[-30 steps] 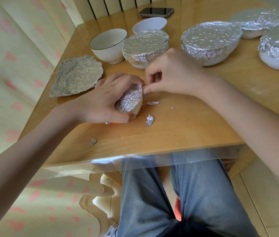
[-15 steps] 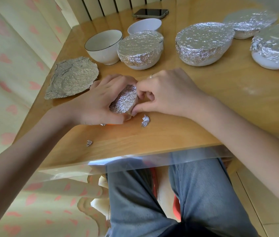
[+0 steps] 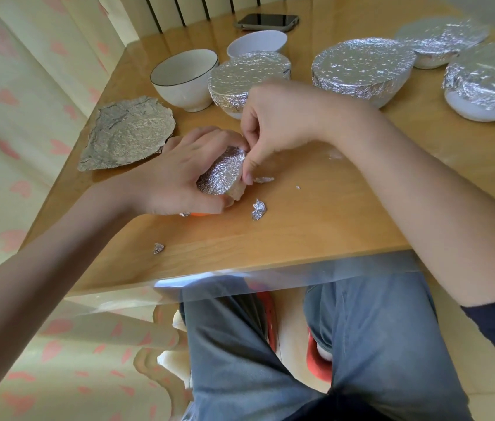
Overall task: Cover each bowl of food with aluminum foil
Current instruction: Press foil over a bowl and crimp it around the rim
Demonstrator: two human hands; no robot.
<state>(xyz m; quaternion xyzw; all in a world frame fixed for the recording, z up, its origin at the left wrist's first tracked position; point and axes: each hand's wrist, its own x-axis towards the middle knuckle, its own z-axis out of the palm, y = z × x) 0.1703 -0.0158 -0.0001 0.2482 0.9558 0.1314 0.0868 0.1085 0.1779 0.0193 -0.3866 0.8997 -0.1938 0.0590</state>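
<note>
My left hand [image 3: 176, 177] grips a small foil-covered dish [image 3: 221, 171], tilted on its side just above the wooden table [image 3: 316, 232]. My right hand [image 3: 276, 123] pinches the foil at the dish's upper right rim. Behind them stands a foil-covered bowl [image 3: 249, 77], with three more covered bowls to the right [image 3: 361, 65] [image 3: 440, 38] [image 3: 489, 80]. Two white bowls [image 3: 184, 74] [image 3: 256, 42] stand uncovered at the back left. A crumpled foil sheet [image 3: 127, 135] lies flat on the left.
Small foil scraps [image 3: 259, 209] [image 3: 158, 247] [image 3: 263, 179] lie on the table near its front edge. A phone [image 3: 266, 21] lies at the far edge. Something orange [image 3: 199, 214] shows under my left hand. A curtain hangs on the left; my legs are below the table.
My right hand has moved from the dish's lower side up to its top right rim, fingers now pinching the foil edge. My left hand keeps holding the dish, tilted slightly more.
</note>
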